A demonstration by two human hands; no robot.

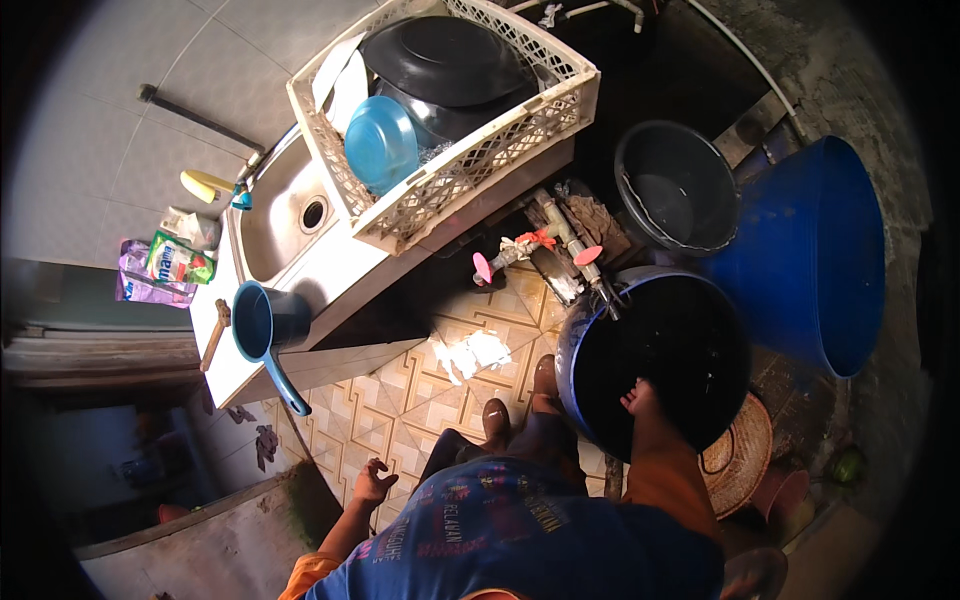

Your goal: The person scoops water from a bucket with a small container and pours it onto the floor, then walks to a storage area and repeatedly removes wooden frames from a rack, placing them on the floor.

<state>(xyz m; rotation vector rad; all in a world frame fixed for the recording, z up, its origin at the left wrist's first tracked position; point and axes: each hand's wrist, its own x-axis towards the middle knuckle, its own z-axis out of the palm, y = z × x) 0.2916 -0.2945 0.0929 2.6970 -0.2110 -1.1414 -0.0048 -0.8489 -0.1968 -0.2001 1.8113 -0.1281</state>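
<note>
Beside my body, at lower left, my left hand (372,482) hangs with bent fingers apart and nothing in them. My right hand (640,400) reaches over the dark inside of a large round barrel (676,330) with a blue rim. Its fingers are curled, and I cannot make out whether they hold anything. Just above the barrel's left rim are pipes and taps (540,240) with pink handles. A grey basin (675,185) sits above the barrel, next to a tall blue tub (810,255). A round tan lid (728,465) lies at the barrel's lower right.
A counter has a steel sink (270,225), a cream crate (470,180) of bowls and dishes, a blue dipper (262,325), a wooden-handled brush (213,338) and detergent packets (160,275). Tiled floor (370,410) lies below. A concrete ledge (190,550) is at lower left.
</note>
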